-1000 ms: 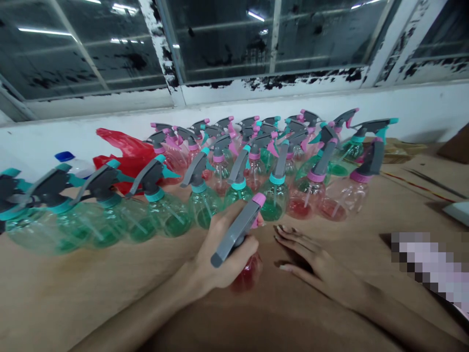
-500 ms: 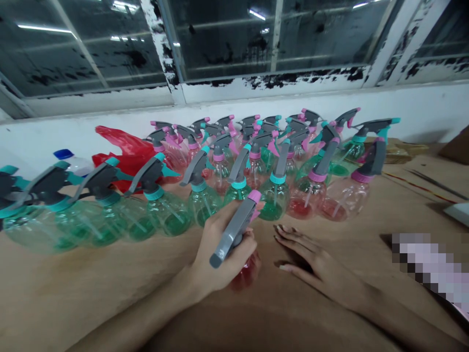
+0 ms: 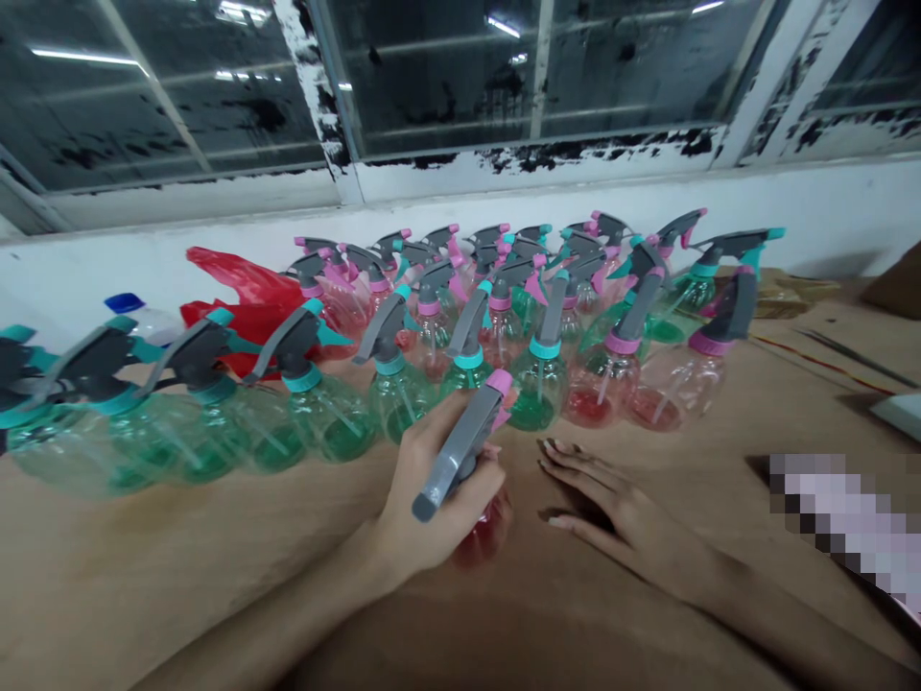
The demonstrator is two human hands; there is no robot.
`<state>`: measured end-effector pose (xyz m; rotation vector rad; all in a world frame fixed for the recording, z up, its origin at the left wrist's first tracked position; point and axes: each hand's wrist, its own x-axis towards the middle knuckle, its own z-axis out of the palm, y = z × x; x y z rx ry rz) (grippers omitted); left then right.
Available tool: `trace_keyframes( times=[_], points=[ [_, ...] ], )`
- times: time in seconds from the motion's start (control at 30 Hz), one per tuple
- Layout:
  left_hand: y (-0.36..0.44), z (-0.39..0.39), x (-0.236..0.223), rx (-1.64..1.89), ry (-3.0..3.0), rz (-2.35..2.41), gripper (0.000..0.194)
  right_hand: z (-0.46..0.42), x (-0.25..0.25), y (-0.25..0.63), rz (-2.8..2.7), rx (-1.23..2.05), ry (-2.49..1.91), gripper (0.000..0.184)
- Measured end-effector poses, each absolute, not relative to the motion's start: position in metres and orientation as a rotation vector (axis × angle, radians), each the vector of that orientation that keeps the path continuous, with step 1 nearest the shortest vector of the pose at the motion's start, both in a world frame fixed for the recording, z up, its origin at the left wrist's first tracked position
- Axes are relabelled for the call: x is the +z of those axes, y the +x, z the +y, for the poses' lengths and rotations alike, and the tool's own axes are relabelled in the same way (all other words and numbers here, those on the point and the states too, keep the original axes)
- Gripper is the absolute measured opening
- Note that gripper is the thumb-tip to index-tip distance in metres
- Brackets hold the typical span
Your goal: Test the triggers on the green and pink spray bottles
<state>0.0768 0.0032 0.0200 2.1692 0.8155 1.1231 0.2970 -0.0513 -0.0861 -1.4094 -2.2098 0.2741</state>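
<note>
My left hand [image 3: 432, 489] is wrapped round the neck of a pink spray bottle [image 3: 464, 446] with a grey head and pink nozzle. Its reddish body shows below my fingers, and the neck is hidden by them. To its right, my right hand [image 3: 619, 509] rests on the table with fingers stretched out, holding nothing. Just beyond my hands stands a row of spray bottles, among them a green one with a turquoise collar [image 3: 536, 403] and a pink one with a pink collar [image 3: 601, 393].
More green spray bottles [image 3: 335, 422] line the left side, with a crowd of pink and green ones behind. A red plastic bag [image 3: 241, 288] and a blue-capped bottle [image 3: 144, 321] sit at the back left. Tweezers [image 3: 856, 355] lie at the right of the wooden table [image 3: 216, 576].
</note>
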Motion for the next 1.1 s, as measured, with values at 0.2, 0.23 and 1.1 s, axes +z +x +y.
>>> trace_keyframes(
  times=[0.2, 0.23, 1.1],
  points=[
    [0.0762, 0.004, 0.0196, 1.105, 2.144, 0.813, 0.032, -0.0517, -0.0862, 0.297, -2.202, 0.264, -1.411, 0.053],
    [0.0761, 0.0041, 0.0197, 1.098, 2.14, 0.809, 0.031, -0.0518, -0.0862, 0.2969, -2.2, 0.26, -1.407, 0.053],
    [0.0742, 0.0062, 0.0249, 1.076, 2.222, 0.825, 0.012, -0.0511, -0.0872, 0.2982, -2.213, 0.247, -1.42, 0.054]
  ],
)
